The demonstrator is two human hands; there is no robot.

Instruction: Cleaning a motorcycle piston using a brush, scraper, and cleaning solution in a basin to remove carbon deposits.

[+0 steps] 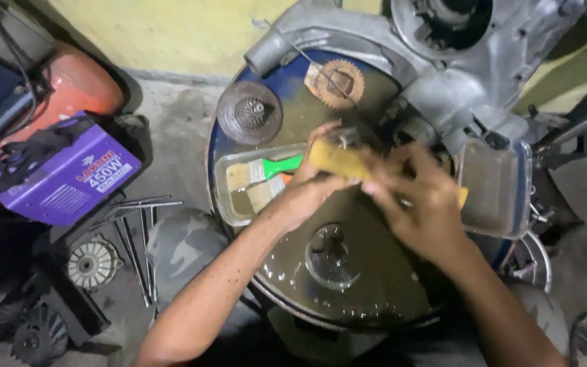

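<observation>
From my head camera: my left hand (pixel 310 180) and right hand (pixel 419 204) are both closed around a yellow brush handle (pixel 341 162) over the oily drum top (pixel 375 285); it lies nearly level, long axis left to right, dipping rightward; my fingers look slick, so it might slip into the tray (pixel 229 204) beside me.

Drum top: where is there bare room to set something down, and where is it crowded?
Bare, though wet: the near part of the drum top, around its bung below both hands. Crowded: the far rim with the round part, rusty gear, engine casing; brush tray left, clear tub right.
</observation>
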